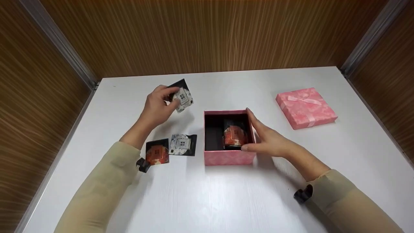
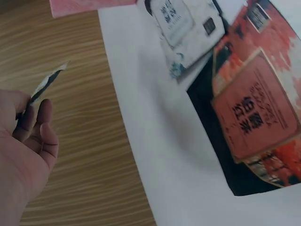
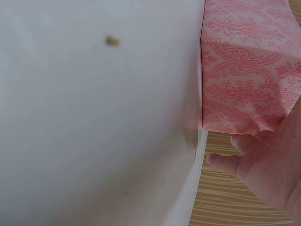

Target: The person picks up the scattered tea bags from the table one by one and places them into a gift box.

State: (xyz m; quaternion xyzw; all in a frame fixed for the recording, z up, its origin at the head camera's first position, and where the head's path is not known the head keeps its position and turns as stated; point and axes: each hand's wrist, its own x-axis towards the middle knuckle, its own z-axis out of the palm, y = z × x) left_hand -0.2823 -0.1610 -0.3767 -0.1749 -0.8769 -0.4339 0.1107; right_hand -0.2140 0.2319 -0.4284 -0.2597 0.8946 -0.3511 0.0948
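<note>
My left hand (image 1: 160, 103) pinches a black-and-white tea sachet (image 1: 183, 97) between thumb and fingers, raised above the table. In the left wrist view this sachet (image 2: 46, 85) appears nearly edge-on. Below that hand lie an orange-red tea sachet (image 1: 157, 152) and a white-and-black one (image 1: 182, 144), side by side. My right hand (image 1: 270, 140) holds the pink gift box (image 1: 229, 158) by its right side, thumb at the front corner and fingertips at the back one. Within the lidless box, orange-red sachets (image 1: 235, 135) occupy the right part, while the dark bottom shows on the left.
The box's pink lid (image 1: 306, 108), with a ribbon bow, lies on the right of the white table (image 1: 226, 200). Wood-grain panels (image 1: 207, 35) enclose the back and both sides. Small dark devices (image 1: 303, 194) are strapped at both wrists.
</note>
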